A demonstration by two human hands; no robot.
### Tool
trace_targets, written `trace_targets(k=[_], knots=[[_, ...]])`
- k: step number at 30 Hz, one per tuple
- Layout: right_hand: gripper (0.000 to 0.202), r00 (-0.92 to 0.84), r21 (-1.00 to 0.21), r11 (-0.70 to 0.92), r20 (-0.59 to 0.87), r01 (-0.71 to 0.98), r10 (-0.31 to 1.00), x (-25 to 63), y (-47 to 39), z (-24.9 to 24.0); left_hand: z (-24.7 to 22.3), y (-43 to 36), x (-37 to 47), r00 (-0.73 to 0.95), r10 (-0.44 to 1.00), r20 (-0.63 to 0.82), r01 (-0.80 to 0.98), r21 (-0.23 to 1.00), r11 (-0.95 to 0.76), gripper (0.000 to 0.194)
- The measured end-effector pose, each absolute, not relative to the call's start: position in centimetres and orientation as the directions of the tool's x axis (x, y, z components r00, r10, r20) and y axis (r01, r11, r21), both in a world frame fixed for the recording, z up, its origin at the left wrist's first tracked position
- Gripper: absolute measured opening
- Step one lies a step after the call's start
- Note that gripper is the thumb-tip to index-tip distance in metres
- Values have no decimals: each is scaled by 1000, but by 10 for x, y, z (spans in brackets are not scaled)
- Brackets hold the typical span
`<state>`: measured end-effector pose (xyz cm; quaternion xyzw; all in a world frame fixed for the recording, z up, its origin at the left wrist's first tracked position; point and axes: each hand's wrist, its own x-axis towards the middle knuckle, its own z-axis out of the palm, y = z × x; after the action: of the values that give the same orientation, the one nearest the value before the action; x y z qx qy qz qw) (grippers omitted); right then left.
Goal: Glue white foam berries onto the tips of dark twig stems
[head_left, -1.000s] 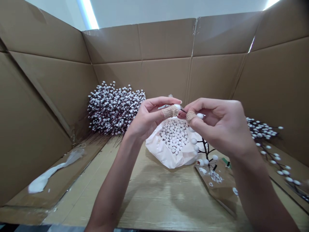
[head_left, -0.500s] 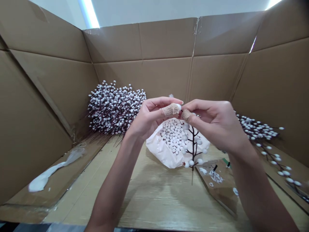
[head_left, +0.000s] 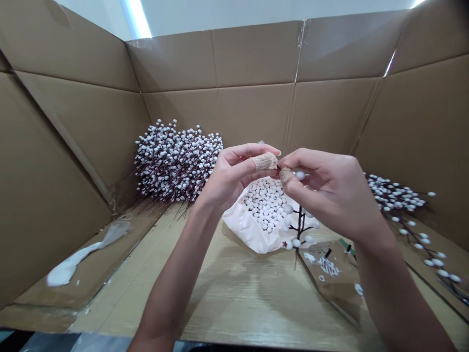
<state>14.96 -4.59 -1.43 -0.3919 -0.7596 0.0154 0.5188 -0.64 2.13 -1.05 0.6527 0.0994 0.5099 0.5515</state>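
Hiding behind the right hand (head_left: 330, 190), the berry branch's (head_left: 300, 222) upper part is hard to follow; that hand pinches it, its lower twigs hanging below the fingers, before the white bag (head_left: 249, 235). Just beside, the left hand (head_left: 232, 171) curls its fingertips near; whether they grip anything, I cannot tell.

A light wood-coloured table (head_left: 227, 303) carries a bag and some cardboard.
Below the left hand (head_left: 234, 171) and the right hand (head_left: 330, 190), an open white plastic bag (head_left: 249, 234) with small white balls rests on it. Nearer than the right hand lies a brown cardboard piece (head_left: 340, 293) with white marks; left of the left forearm (head_left: 179, 264), a flat cardboard sheet (head_left: 91, 278).
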Motion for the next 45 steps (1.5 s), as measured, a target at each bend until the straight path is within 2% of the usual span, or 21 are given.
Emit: trace_targets(k=[3, 12, 22, 37, 45], knots=[[11, -156, -419, 685, 776, 596, 611, 150, -47, -13, -12, 23, -5, 469, 684, 559, -442, 819, -366, 9], [13, -174, -490, 720, 755, 492, 633, 154, -47, -12, -13, 24, -4, 470, 698, 541, -422, 832, -361, 7], [14, -184, -512, 740, 755, 436, 630, 156, -46, -12, -13, 22, -4, 453, 719, 527, -397, 842, -367, 6], [12, -193, -525, 725, 735, 447, 651, 158, -47, -12, -15, 22, -5, 437, 734, 520, -377, 847, -375, 8], [12, -183, -521, 723, 739, 455, 648, 159, -46, -11, -14, 19, -3, 431, 708, 560, -345, 827, -444, 9]])
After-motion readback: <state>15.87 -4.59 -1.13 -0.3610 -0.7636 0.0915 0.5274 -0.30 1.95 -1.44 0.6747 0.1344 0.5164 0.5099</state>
